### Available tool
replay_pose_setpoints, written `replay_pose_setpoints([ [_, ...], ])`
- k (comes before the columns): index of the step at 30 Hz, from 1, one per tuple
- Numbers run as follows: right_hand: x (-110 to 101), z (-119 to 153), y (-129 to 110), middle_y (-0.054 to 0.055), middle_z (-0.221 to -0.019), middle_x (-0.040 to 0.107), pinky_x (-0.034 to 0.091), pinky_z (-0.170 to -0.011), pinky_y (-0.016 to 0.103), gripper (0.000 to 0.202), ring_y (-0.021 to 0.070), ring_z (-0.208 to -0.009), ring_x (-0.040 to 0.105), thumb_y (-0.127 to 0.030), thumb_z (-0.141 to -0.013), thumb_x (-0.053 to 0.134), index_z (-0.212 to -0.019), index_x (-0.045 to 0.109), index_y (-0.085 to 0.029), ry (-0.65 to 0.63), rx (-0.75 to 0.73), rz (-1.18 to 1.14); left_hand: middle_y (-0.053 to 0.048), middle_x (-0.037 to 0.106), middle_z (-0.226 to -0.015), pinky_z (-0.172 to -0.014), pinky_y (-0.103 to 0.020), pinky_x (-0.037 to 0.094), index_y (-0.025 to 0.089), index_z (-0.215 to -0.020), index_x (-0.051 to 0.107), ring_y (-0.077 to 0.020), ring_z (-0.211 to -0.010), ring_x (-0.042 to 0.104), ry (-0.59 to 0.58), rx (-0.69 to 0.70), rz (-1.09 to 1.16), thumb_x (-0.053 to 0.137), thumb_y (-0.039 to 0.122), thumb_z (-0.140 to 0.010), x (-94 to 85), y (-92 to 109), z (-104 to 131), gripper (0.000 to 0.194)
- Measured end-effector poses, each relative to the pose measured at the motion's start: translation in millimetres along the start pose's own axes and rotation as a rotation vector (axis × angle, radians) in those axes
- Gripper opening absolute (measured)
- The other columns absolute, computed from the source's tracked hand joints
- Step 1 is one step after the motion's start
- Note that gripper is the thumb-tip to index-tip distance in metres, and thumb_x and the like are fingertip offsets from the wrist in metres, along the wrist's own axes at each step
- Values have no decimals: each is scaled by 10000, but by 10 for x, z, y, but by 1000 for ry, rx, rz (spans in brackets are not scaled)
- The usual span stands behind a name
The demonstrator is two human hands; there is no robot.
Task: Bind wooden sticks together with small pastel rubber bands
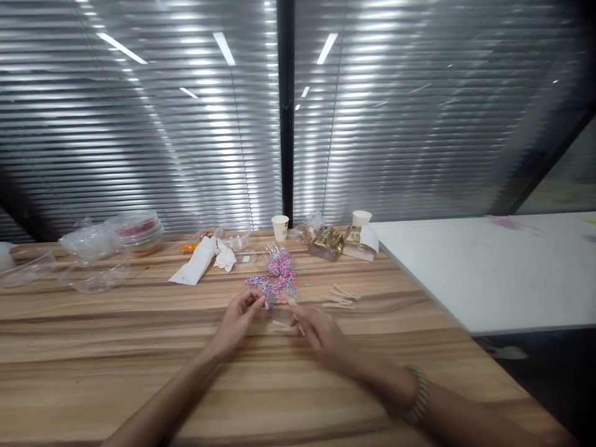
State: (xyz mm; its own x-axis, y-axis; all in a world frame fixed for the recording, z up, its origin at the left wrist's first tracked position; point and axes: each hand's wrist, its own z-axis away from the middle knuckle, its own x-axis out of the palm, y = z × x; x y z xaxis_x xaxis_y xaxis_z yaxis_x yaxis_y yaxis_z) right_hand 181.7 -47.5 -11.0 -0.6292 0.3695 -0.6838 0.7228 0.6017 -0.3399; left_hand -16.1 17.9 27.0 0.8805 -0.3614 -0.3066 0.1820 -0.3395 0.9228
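Observation:
A heap of small, curly pink, purple and blue pieces (270,285) lies on the wooden table, spilling out of a clear plastic cup (273,249) tipped toward me. My left hand (243,313) is at the heap's near left edge, thumb and fingers pinched together; what they hold is too small to name. Across from it, my right hand (321,332) is closed too, fingertips by a pale strip (282,326) on the table. Blur hides what is in its fingers. More pale tan strips (342,298) lie to the right of the heap.
Behind the heap stand a paper cup (280,228), gold packets (327,242) and a white bowl (362,218). Further left are a white paper sleeve (195,264), crumpled tissue (225,256), stacked plastic tubs (137,231) and clear containers (97,270). A white table (447,267) adjoins at right.

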Motion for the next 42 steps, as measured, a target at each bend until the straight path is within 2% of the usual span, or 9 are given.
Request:
replay_pose_setpoints([
  [3, -24, -30, -18, -13, -815, 512, 268, -725, 20, 330, -107, -794, 375, -277, -853, 295, -942, 599, -186, -10, 43, -77, -22, 521, -706, -664, -223, 398, 123, -741, 516, -118, -691, 492, -39, -53, 55, 531, 430, -769, 174, 44, 85, 309],
  [9, -42, -79, -63, 5, -733, 481, 219, -676, 46, 398, -99, -719, 320, -469, -785, 407, -808, 620, -133, -44, 117, -96, -36, 551, -736, -656, -228, 395, 123, -781, 545, -121, -698, 493, -129, -72, 37, 524, 406, -789, 358, 59, 215, 284],
  [16, -26, -76, -25, 6, -724, 486, 200, -686, 31, 343, -94, -742, 318, -384, -817, 379, -777, 624, -148, -77, 102, -155, -36, 560, -755, -707, -236, 408, 123, -782, 537, -129, -744, 517, -111, -59, 61, 515, 386, -802, 352, 36, 219, 264],
  [22, -25, -75, -16, -4, -744, 494, 212, -709, 19, 296, -99, -764, 326, -343, -814, 394, -796, 618, -149, -57, 98, -171, -38, 551, -776, -730, -239, 413, 128, -800, 520, -127, -766, 513, -106, -47, 61, 483, 401, -820, 358, 10, 217, 276],
  [29, -14, -74, -5, 9, -734, 481, 231, -703, 46, 343, -85, -764, 324, -367, -817, 379, -747, 608, -120, -57, 27, -137, -67, 607, -781, -670, -247, 429, 115, -824, 593, -142, -718, 540, -166, -139, 33, 612, 407, -715, 369, 29, 211, 312],
  [35, -2, -66, 16, 9, -759, 488, 243, -714, 26, 391, -98, -777, 344, -413, -819, 350, -800, 607, -118, -104, 106, -156, -73, 626, -837, -770, -270, 429, 126, -781, 632, -165, -821, 562, -140, -54, 29, 563, 372, -768, 346, 23, 199, 256],
  [42, -44, -73, -22, -13, -797, 502, 269, -713, 24, 382, -113, -762, 370, -409, -827, 342, -814, 596, -124, -103, 197, -201, -69, 636, -842, -766, -260, 430, 127, -816, 641, -161, -818, 566, -137, -63, 11, 550, 363, -782, 351, 31, 202, 255],
])
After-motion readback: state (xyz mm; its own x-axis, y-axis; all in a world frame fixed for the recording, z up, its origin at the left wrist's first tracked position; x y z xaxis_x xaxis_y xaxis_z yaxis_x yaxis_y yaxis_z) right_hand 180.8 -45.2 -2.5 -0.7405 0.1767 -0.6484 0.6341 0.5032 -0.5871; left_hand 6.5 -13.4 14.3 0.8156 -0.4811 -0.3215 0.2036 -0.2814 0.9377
